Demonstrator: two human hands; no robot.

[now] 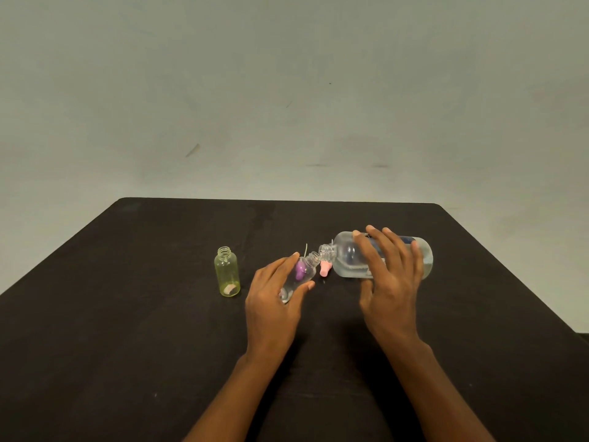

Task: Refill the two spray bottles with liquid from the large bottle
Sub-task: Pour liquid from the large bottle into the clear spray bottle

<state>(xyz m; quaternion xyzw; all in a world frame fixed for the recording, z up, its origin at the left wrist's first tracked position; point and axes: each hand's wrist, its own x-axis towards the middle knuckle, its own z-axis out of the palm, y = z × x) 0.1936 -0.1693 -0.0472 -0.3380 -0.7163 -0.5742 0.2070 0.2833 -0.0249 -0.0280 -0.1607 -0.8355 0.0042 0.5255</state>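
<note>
My right hand (pixel 390 275) grips the large clear bottle (pixel 350 258), tipped on its side with its open mouth pointing left. That mouth meets the neck of a small clear spray bottle (pixel 302 272), which my left hand (pixel 274 291) holds tilted toward it. A little liquid lies along the large bottle's lower side. A small yellow-green spray bottle (pixel 227 272) stands upright and uncapped to the left, apart from both hands. A purple spray cap (pixel 300 270) shows through the clear bottle, and a pink spray cap (pixel 325 268) lies just below the two mouths.
All of this sits on a dark table (pixel 127 314) whose far edge meets a plain grey wall (pixel 287 90). Thin white dip tubes stick up behind the caps.
</note>
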